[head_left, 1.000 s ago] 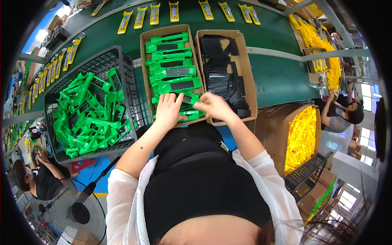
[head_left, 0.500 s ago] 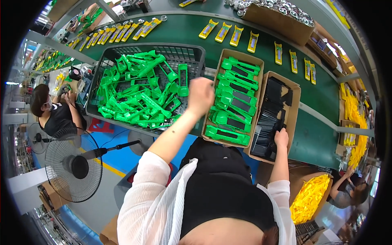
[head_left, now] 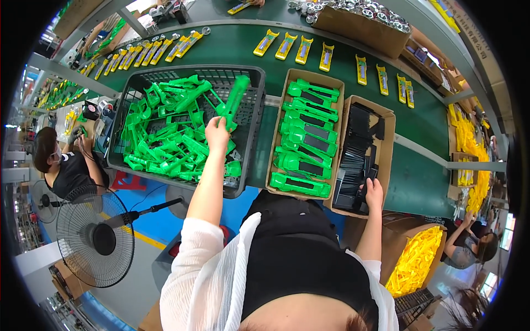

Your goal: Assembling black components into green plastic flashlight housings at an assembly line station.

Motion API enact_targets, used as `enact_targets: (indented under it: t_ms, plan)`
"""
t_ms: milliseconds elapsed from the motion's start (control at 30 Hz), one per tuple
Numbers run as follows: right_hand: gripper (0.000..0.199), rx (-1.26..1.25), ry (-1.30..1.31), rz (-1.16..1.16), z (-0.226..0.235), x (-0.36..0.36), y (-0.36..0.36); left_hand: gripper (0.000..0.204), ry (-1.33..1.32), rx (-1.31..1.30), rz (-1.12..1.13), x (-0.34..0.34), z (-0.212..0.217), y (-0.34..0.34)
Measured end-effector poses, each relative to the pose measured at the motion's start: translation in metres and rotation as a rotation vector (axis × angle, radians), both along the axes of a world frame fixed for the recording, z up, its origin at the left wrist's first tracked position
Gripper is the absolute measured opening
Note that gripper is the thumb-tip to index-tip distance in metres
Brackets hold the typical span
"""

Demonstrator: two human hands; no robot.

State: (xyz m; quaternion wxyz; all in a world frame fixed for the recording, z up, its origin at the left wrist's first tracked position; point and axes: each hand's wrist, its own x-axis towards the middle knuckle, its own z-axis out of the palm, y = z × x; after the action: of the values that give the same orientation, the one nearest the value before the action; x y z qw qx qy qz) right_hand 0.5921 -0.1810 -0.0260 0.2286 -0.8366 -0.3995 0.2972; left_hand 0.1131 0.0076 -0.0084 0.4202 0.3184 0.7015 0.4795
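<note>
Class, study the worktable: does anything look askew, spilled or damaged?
Nothing looks clearly spilled or damaged. One loose black strip lies askew in the right-hand carton, apart from the closely packed strips, so it looks out of line. The green heap is jumbled but appears contained within the dark crate.

The left hand [head_left: 217, 134] holds a green plastic frame [head_left: 237, 99] over a black plastic crate [head_left: 255, 118] of similar frames [head_left: 190, 101], the right hand [head_left: 374, 193] at black strips [head_left: 352, 157] in a cardboard box [head_left: 386, 146].
</note>
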Motion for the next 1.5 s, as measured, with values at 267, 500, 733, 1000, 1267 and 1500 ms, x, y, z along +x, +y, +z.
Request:
enact_targets:
  t_ms: [267,500,733,1000,1267,1500]
  plan:
    - [0.027,0.161,0.639,-0.218,0.054,-0.065,0.026,0.019,-1.619,-0.110,-0.723,0.072,0.090,-0.083]
    - [0.042,0.237,0.745,0.359,0.108,-0.123,0.044,0.022,-1.409,-0.226,-0.840,0.099,0.092,-0.101]
    - [0.016,0.086,0.813,0.248,0.135,-0.150,0.057,0.026,-1.387,-0.271,-0.783,0.107,0.084,-0.105]
    - [0.020,0.209,1.287,-0.043,0.134,-0.174,0.062,0.026,-1.426,-0.003,-0.542,0.111,0.064,-0.110]
    - [0.013,0.227,1.104,0.096,0.128,-0.189,0.061,0.035,-1.014,-0.022,-0.604,0.128,0.099,-0.109]
    - [0.018,0.107,0.735,0.322,0.147,-0.151,0.057,0.031,-0.846,-0.013,-0.575,0.097,0.100,-0.090]
